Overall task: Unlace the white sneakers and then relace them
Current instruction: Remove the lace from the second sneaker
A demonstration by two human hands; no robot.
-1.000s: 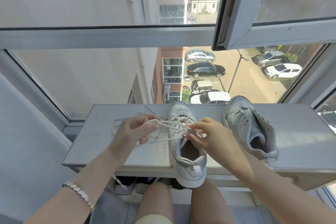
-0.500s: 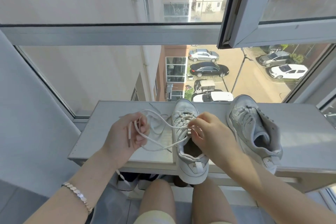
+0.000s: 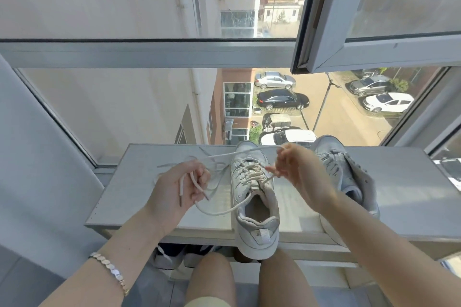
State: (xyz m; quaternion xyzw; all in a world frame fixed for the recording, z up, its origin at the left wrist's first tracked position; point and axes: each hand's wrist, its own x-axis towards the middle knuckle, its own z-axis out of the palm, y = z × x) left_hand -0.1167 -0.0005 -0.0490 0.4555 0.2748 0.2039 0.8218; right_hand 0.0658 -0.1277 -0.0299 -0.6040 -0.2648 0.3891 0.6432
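Bright daylight comes through the window (image 3: 124,112) ahead, lighting the sill (image 3: 411,194) evenly with soft shadows. The wide lens bows the frame (image 3: 149,53) toward the edges, and the right hand (image 3: 303,174) is slightly blurred.

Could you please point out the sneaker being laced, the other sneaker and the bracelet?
sneaker being laced (image 3: 254,204), head view, its opening
other sneaker (image 3: 359,177), head view, its collar wall
bracelet (image 3: 111,273), head view, a middle link

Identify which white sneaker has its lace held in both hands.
The left sneaker: its lace runs to the left hand and right hand; the right sneaker lies tilted aside.
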